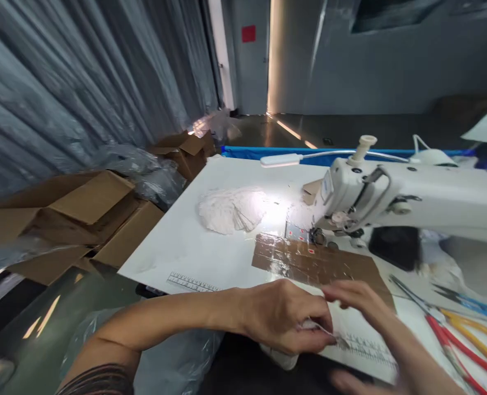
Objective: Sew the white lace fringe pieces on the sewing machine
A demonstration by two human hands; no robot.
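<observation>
Left hand curled shut at the near edge of the white desk, fingertips pinched on a small white fabric piece bunched under the palm and hanging just over the desk edge. Pinched there too, a thin pale sliver, perhaps a thread end or a slim tool; too blurred to tell which. Long axis of that sliver roughly left to right, its free tip pointing rightward toward the right hand.

Right hand just right of the left, fingers half bent and motion-blurred, tips almost touching the left fingertips; gripping or merely reaching, cannot tell. Fabric piece below and slightly left of both sets of fingertips, nearer the left hand, which covers most of it.

Beyond the left hand, a flat brown cardboard sheet under glossy clear tape lying on the desk, long side running left to right, far edge reaching the foot of the white sewing machine. Machine head beyond and to the right of the left hand, arm stretching off to the right. Heap of white fabric cutouts beyond and left of the left hand, lit by a slim white lamp. Printed ruler markings near the desk edge, left of the left hand. Red- and yellow-handled scissors far right of the left hand. Open brown cardboard boxes on the floor, far left.
</observation>
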